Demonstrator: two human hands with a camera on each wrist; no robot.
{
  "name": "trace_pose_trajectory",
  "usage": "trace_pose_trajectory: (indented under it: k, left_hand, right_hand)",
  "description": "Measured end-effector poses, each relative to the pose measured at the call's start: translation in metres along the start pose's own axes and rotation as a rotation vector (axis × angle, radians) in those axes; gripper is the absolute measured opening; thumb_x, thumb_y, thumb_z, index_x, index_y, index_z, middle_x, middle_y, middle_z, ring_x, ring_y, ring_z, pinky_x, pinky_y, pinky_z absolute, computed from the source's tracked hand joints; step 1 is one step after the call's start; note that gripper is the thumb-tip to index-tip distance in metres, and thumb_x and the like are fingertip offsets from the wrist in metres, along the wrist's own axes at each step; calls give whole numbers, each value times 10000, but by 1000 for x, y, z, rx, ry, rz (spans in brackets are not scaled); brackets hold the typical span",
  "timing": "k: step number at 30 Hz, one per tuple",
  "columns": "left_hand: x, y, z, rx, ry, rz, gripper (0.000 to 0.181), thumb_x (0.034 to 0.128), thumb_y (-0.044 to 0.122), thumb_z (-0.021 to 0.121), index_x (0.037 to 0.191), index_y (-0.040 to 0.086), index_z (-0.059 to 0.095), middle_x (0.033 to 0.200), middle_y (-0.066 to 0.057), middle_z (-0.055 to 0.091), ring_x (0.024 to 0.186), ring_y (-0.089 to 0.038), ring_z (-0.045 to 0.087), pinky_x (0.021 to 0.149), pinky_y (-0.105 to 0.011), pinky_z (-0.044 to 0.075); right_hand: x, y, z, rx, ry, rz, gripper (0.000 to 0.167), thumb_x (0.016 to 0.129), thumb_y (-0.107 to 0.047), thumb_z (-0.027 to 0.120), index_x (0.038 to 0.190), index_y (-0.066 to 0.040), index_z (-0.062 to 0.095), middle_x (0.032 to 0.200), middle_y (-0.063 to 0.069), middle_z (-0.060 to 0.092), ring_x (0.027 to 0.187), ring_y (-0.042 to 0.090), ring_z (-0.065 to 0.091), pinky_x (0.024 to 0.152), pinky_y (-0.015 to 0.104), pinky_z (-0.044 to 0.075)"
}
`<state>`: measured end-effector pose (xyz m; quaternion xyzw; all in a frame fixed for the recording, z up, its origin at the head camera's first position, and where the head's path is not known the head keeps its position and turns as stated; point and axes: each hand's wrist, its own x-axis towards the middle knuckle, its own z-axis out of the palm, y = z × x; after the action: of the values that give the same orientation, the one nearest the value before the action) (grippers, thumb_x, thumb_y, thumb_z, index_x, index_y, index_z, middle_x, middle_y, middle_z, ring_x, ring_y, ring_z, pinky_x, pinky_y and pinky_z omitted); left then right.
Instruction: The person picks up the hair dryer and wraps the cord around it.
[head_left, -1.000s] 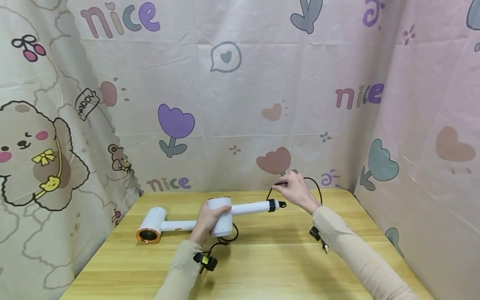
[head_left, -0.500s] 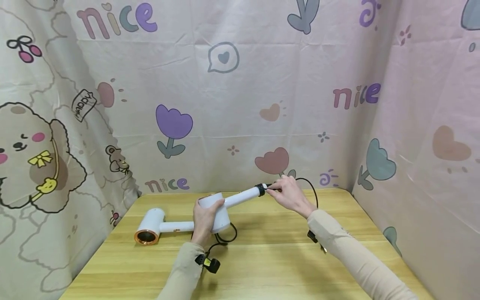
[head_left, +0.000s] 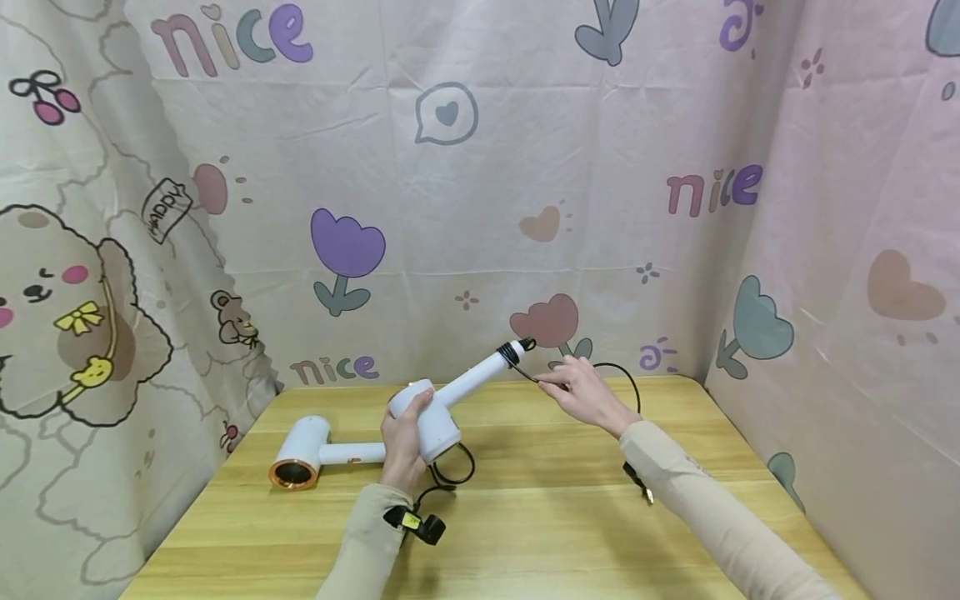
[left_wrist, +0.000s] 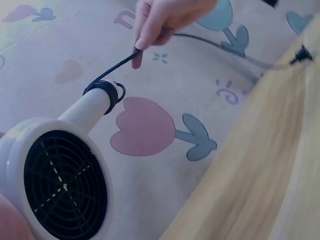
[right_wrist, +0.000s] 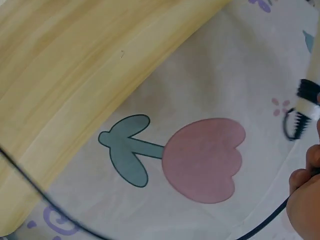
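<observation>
My left hand [head_left: 402, 446] grips the barrel of a white hair dryer [head_left: 441, 429], its handle slanting up to the right. Several turns of black power cord [left_wrist: 101, 93] are wound round the handle's end. Between thumb and fingers, my right hand [head_left: 588, 396] pinches that cord a short way off, and the stretch up to the handle is straight. Beyond the hand the cord arcs down to a black plug [left_wrist: 302, 55] on the table. A dark round grille [left_wrist: 65, 185] on the barrel shows in the left wrist view.
Another white hair dryer [head_left: 300, 450] with a copper-coloured rim lies at the table's left, its handle partly behind my left hand. Loops of black cord [head_left: 467, 467] lie under the held dryer. A printed curtain [head_left: 450, 208] hangs behind the wooden table [head_left: 540, 533].
The held dryer's handle has tilted upward from nearly level, its end rising. My right hand went from above that end to below and right of it, cord still pinched.
</observation>
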<state>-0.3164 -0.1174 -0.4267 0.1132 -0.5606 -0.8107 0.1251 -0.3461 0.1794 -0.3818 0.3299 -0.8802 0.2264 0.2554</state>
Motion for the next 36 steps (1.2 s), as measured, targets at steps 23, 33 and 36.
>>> trace_pose_trajectory:
  k: [23,33,36]
  left_hand:
    - [-1,28,8,-236,3,-27,460,873,400,714,1207,194,473,957,32,651,840,-116,664,736,-301,589]
    - [1,24,2,-242,-228,-148,420,937,354,608,1256,155,422,954,-13,644,778,-172,679,743,-337,599]
    - [0,20,0,-157,-318,-202,447,944,376,561,1267,105,413,924,-16,647,766,-171,671,725,-327,594]
  right_hand:
    - [1,30,-19,426,-187,396,297,997,-314,562,1030,-102,767,662,86,500,681,181,398,659,302,356]
    - [-2,68,-27,345,-321,512,257,964,-276,622,1014,-76,775,1094,123,727,1026,251,643,945,468,519]
    - [1,73,-28,267,-317,520,262,933,-292,663,967,-60,783,1064,149,730,908,228,635,839,418,535]
